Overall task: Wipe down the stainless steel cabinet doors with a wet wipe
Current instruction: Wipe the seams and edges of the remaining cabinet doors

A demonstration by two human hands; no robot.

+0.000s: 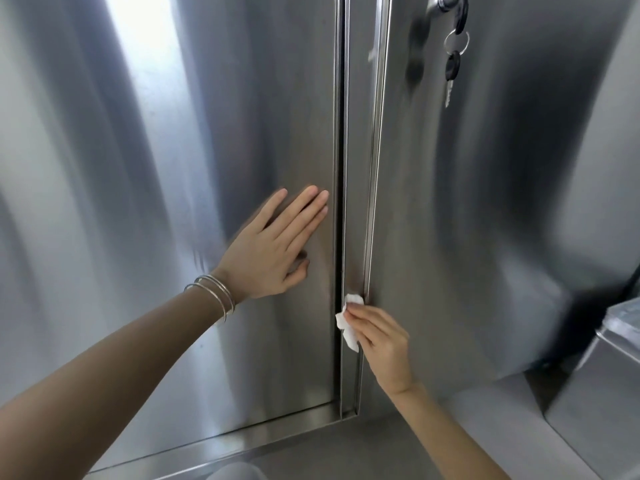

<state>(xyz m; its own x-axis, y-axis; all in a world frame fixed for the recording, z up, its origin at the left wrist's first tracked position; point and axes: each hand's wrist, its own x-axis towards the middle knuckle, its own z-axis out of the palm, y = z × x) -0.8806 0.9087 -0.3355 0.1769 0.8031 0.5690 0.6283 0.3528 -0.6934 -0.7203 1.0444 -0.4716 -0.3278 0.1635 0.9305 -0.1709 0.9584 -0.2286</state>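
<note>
You are facing two brushed stainless steel doors, the left door [173, 168] and the right door [485, 237], which meet at a dark vertical seam [341, 168]. Both faces show streaky reflections, with a bright band of light high up, well left of the seam. A steel ledge [242, 441] runs under the left door to the foot of the seam.

Your left hand [273, 251] lies flat on the left door just left of the seam, fingers straight and together, gripping nothing (thin silver bangles [216, 296] ring that wrist). Your right hand [381, 337] comes up from below, just right of the seam, its fingers pinching the wet wipe [348, 323]. The white, crumpled wipe sits low on the seam, pressed to the narrow folded strip at the right door's edge.

High up, right of the seam, a bunch of keys [453, 64] hangs from a lock [440, 3] on the right door. Far right of the seam and low, a steel box [595, 393] stands close to that door.
</note>
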